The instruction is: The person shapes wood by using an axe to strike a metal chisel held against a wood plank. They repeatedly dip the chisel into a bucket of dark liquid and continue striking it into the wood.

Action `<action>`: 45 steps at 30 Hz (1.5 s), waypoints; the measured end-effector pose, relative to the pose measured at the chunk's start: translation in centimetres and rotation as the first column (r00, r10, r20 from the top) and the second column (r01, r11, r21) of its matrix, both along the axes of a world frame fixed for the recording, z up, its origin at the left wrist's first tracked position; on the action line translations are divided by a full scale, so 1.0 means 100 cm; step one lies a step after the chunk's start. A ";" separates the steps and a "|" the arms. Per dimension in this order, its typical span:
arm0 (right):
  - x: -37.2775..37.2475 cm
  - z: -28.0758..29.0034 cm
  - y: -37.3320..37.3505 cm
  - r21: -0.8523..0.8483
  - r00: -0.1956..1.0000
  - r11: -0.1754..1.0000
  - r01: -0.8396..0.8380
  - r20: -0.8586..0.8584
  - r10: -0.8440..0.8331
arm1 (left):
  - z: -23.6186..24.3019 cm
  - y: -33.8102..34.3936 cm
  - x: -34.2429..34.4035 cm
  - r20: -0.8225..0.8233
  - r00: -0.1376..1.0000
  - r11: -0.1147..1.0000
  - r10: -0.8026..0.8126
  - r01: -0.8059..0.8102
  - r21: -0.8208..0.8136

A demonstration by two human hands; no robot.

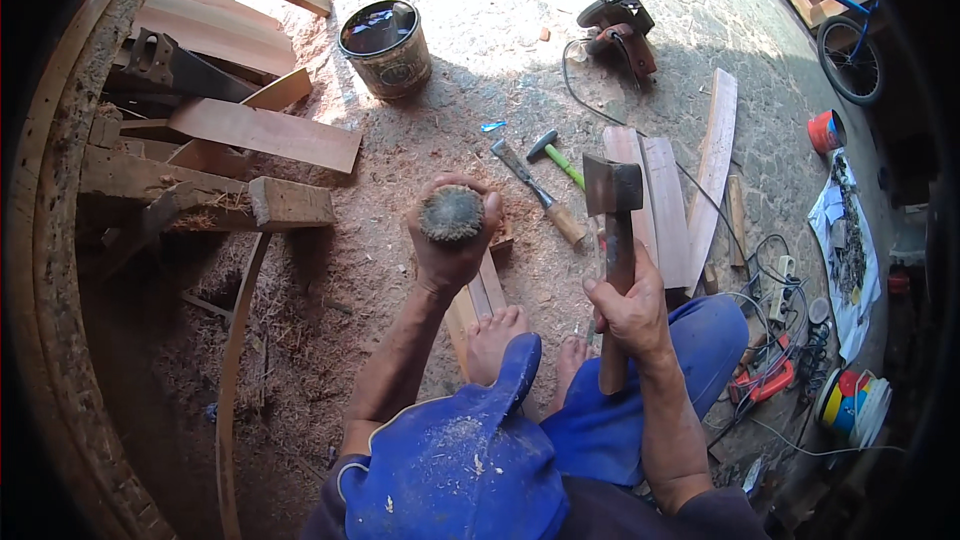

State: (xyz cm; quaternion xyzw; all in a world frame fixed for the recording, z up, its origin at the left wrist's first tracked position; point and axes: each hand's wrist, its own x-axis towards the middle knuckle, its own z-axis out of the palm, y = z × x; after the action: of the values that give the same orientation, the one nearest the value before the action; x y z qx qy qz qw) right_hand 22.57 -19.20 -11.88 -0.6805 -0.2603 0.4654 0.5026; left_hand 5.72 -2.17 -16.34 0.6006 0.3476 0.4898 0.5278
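My left hand is closed round an upright wooden tool handle, seen end-on with its top battered and frayed. The tool's lower part is hidden beneath the fist. In my right hand is a hatchet, gripped by its wooden handle with the dark metal head raised. Narrow wooden strips lie under my left hand, beside my bare foot. Ahead, between the two hands, a wood-handled chisel and a green-handled hammer rest on the ground.
Planks lie to the right, near tangled cables. A bucket of dark liquid and a power saw stand farther off. At left are a curved timber frame, a handsaw and boards. Wood shavings cover much ground.
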 end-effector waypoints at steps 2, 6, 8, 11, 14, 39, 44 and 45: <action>0.010 0.001 0.006 -0.001 1.000 1.000 0.008 0.010 -0.008 | 0.036 -0.010 0.005 -0.023 0.998 0.907 -0.051 0.056 0.418; 0.003 -0.006 0.002 -0.011 0.996 1.000 0.024 -0.081 -0.025 | 0.107 0.048 0.014 0.195 0.973 0.985 -0.123 0.095 0.147; 0.004 0.002 0.009 0.017 0.997 1.000 -0.002 -0.075 0.003 | 0.093 0.060 0.019 0.048 0.998 0.963 -0.029 0.015 0.268; -0.009 0.006 0.012 0.030 0.996 0.998 -0.052 -0.064 0.054 | 0.029 0.055 0.019 0.014 0.990 0.946 0.140 -0.138 0.294; -0.011 0.006 0.015 0.033 0.994 0.997 -0.065 -0.083 0.067 | -0.005 0.053 0.014 -0.027 0.995 0.977 0.094 -0.087 0.196; -0.004 0.001 0.009 0.007 0.997 0.998 -0.059 -0.057 0.059 | -0.017 0.055 0.024 0.050 0.990 0.984 0.130 -0.135 0.114; -0.005 0.000 0.009 0.000 0.997 0.999 -0.054 -0.062 0.054 | -0.012 0.058 0.037 -0.071 0.997 0.956 0.004 0.017 0.294; -0.004 0.001 0.008 -0.004 0.997 0.998 -0.056 -0.061 0.055 | -0.016 0.059 0.036 -0.056 0.998 0.969 -0.021 0.034 0.245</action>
State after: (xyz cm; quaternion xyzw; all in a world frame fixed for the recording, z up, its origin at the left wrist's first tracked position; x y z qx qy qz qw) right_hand 22.20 -18.36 -11.79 -0.6601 -0.2623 0.5004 0.4950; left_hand 9.31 3.74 -17.93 0.6789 0.2897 0.5055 0.4468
